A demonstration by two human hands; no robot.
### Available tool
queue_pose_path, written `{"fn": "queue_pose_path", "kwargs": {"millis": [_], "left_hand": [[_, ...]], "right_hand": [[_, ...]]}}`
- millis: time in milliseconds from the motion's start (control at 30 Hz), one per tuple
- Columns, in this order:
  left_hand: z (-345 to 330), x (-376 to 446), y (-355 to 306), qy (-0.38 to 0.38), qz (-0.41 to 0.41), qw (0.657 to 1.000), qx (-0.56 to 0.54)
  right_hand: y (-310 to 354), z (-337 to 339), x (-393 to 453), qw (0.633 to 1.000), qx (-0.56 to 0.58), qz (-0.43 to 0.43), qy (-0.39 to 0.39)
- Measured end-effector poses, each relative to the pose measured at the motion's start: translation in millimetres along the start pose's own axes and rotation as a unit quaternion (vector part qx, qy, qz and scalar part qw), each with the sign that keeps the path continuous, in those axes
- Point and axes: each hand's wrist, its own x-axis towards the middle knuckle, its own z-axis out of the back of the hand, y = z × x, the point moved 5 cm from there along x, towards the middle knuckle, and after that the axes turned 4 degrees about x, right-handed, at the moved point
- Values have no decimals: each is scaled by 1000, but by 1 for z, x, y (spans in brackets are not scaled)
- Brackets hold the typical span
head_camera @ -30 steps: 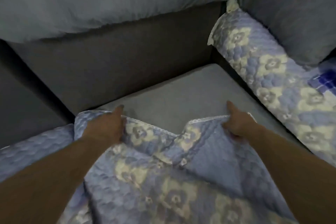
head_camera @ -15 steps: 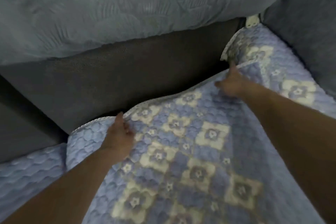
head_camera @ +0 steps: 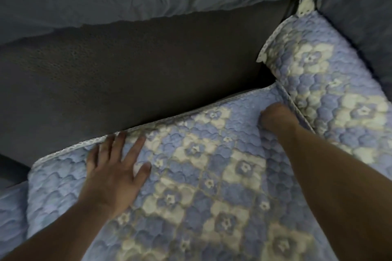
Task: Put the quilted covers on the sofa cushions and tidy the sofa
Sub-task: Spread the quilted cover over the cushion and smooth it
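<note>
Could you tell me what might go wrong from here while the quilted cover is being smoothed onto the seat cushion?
1. The left hand lies flat with spread fingers on the quilted cover; pushing forward could bunch its lace edge against the dark sofa back.
2. The right hand presses at the seam beside the neighbouring cover; tucking there might drag that cover askew.

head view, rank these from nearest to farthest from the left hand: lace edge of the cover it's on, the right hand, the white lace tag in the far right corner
From the left hand:
1. Lace edge, at its fingertips, along the cover's back edge.
2. Right hand, across the quilted cover, near its right back corner.
3. White lace tag, far right corner, between the back cushions.
</note>
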Motion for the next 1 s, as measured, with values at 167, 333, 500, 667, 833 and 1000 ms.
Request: {"fn": "queue_pose_path", "kwargs": {"millis": [167,333,500,667,833,1000], "left_hand": [[0,-1,-1,10,10,1000,5],[3,-4,0,-5,13,1000,23],[-2,0,-4,-21,16,999,36],[2,-1,-8,-8,27,999,44],[22,13,9,-32,35,998,28],[26,-16,111,13,177,983,47]], "right_hand": [[16,7,4,997,-66,42,-26],[63,34,17,954,-3,136,-266],[71,-23,10,994,13,20,-110],[115,-72,-88,997,-17,77,-11],[114,-84,-109,992,-43,108,-43],[122,-85,-109,984,-55,132,-107]]}}
